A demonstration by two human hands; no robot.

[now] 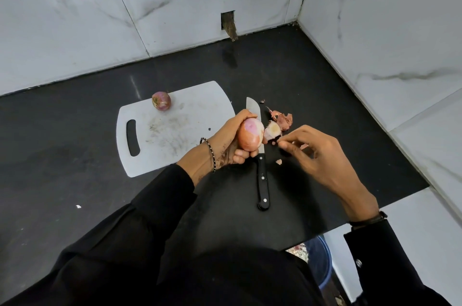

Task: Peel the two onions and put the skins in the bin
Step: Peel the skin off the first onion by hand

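Left hand (231,141) wrapped round onion (250,138), just off cutting board's (175,130) right edge, over knife (263,180). Right hand (321,155) loosely curled right of that; can't tell if it's pinching anything. Second onion (161,100) on board's far edge. Skins (283,119) right of board.

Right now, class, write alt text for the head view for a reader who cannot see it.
The left hand grips a part-peeled onion over a black counter, with the right hand close beside it. A knife lies beneath, loose skins beside its blade, and a second onion sits on a white cutting board.
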